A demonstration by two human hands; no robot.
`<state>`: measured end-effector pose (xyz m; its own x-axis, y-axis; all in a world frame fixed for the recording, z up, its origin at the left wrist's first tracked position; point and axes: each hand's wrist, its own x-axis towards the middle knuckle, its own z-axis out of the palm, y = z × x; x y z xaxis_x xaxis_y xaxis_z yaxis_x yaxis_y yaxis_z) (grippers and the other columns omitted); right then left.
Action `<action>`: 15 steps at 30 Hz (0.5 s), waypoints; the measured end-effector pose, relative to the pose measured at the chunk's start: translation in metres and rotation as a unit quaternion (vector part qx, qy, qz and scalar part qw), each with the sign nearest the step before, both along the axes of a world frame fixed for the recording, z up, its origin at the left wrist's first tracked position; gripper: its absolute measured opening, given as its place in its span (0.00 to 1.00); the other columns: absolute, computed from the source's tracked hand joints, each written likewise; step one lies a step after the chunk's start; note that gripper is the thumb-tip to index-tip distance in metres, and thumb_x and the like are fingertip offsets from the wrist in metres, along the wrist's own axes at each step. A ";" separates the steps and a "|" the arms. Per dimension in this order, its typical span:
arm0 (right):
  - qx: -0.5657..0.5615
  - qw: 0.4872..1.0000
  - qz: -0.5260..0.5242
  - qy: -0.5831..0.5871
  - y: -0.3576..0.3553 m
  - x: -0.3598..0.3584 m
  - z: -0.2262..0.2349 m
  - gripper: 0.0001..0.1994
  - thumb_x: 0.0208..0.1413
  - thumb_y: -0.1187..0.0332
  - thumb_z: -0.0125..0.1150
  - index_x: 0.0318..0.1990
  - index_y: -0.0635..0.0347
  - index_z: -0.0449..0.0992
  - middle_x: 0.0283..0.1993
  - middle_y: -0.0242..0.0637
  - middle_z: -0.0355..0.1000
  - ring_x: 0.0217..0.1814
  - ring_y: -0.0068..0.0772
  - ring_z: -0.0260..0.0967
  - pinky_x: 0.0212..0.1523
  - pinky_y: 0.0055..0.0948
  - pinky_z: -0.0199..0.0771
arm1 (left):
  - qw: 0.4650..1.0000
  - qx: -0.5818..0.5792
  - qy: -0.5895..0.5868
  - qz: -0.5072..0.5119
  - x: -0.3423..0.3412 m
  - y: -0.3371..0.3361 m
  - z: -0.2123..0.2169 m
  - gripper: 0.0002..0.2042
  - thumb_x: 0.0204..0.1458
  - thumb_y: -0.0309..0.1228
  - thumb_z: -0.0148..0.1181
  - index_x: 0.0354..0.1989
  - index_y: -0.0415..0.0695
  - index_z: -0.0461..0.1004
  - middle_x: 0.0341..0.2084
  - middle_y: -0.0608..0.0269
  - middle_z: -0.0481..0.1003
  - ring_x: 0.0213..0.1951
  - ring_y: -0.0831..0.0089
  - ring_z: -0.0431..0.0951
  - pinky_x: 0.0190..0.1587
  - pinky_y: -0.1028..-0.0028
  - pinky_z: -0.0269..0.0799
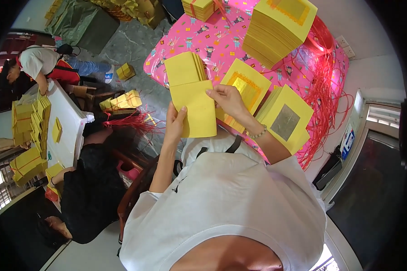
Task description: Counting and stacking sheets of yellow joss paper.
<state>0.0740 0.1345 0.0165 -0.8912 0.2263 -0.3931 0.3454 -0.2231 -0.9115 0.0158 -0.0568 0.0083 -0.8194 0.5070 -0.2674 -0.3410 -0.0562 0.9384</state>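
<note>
In front of my body I hold a yellow sheet of paper (pixel 195 113) between both hands. My left hand (pixel 174 121) is closed on its left edge, thumb on top. My right hand (pixel 229 100) pinches its upper right edge, a beaded bracelet on the wrist. Just beyond the sheet lies a small stack of plain yellow paper (pixel 182 68); the sheet overlaps its near end. To the right of my right hand is yellow paper with an orange and gold patch (pixel 254 83), partly under my forearm. Beside it a fanned stack with a silver-grey square (pixel 286 122) reaches under my arm.
A pink patterned tablecloth (pixel 212 38) covers the table. At the back stand a tall yellow paper stack (pixel 273 34) and a tied bundle (pixel 199 10). Red plastic strands (pixel 325 95) trail down the right side. At left, other people work around a white table (pixel 68 122) with yellow bundles.
</note>
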 end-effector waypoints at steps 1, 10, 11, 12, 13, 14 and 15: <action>0.008 1.000 0.028 -0.005 0.000 -0.001 -0.001 0.13 0.57 0.59 0.57 0.38 0.61 0.75 0.34 0.26 0.73 0.33 0.14 0.69 0.31 0.16 0.68 | 1.000 -0.001 0.000 0.000 -0.004 -0.001 -0.002 0.17 0.59 0.25 0.45 0.56 0.39 0.59 0.50 0.61 0.68 0.52 0.74 0.67 0.54 0.74 0.62; 0.303 0.949 0.021 0.087 -0.005 0.009 -0.023 0.18 0.50 0.64 0.61 0.47 0.61 0.69 0.43 0.43 0.69 0.42 0.41 0.70 0.42 0.36 0.70 | 0.996 -0.047 -0.053 0.047 -0.097 0.001 -0.045 0.16 0.58 0.25 0.45 0.56 0.38 0.62 0.48 0.59 0.70 0.49 0.70 0.71 0.51 0.72 0.66; 0.302 0.949 0.020 0.087 -0.003 0.008 -0.027 0.18 0.50 0.64 0.61 0.47 0.61 0.69 0.43 0.43 0.69 0.42 0.41 0.70 0.42 0.36 0.70 | 0.996 -0.042 -0.058 0.046 -0.106 0.004 -0.051 0.16 0.58 0.25 0.45 0.55 0.37 0.63 0.48 0.59 0.70 0.49 0.70 0.71 0.51 0.72 0.66; 0.359 0.929 0.015 0.090 -0.001 0.009 -0.029 0.17 0.51 0.66 0.60 0.47 0.62 0.70 0.42 0.43 0.69 0.43 0.41 0.71 0.43 0.36 0.70 | 0.996 -0.036 -0.063 0.045 -0.114 0.008 -0.057 0.16 0.58 0.26 0.46 0.55 0.37 0.63 0.48 0.58 0.71 0.48 0.69 0.72 0.50 0.72 0.67; 0.415 0.905 0.010 0.092 0.001 0.010 -0.031 0.15 0.51 0.68 0.59 0.46 0.62 0.71 0.41 0.43 0.69 0.44 0.41 0.71 0.44 0.35 0.70 | 0.996 -0.037 -0.063 0.043 -0.121 0.011 -0.062 0.16 0.58 0.26 0.46 0.55 0.37 0.63 0.48 0.58 0.71 0.48 0.69 0.72 0.50 0.72 0.67; 0.415 0.906 0.007 0.090 0.004 0.011 -0.034 0.15 0.51 0.68 0.59 0.46 0.62 0.71 0.41 0.43 0.69 0.44 0.41 0.71 0.44 0.35 0.70 | 0.996 -0.033 -0.068 0.038 -0.128 0.014 -0.070 0.16 0.58 0.25 0.45 0.54 0.36 0.63 0.47 0.57 0.71 0.47 0.69 0.73 0.49 0.72 0.68; 0.439 0.894 -0.005 0.093 0.006 0.013 -0.035 0.15 0.50 0.68 0.60 0.46 0.61 0.71 0.40 0.42 0.68 0.44 0.42 0.70 0.43 0.36 0.69 | 0.996 -0.028 -0.074 0.031 -0.133 0.019 -0.076 0.16 0.58 0.24 0.45 0.54 0.35 0.63 0.47 0.56 0.72 0.46 0.68 0.73 0.48 0.71 0.69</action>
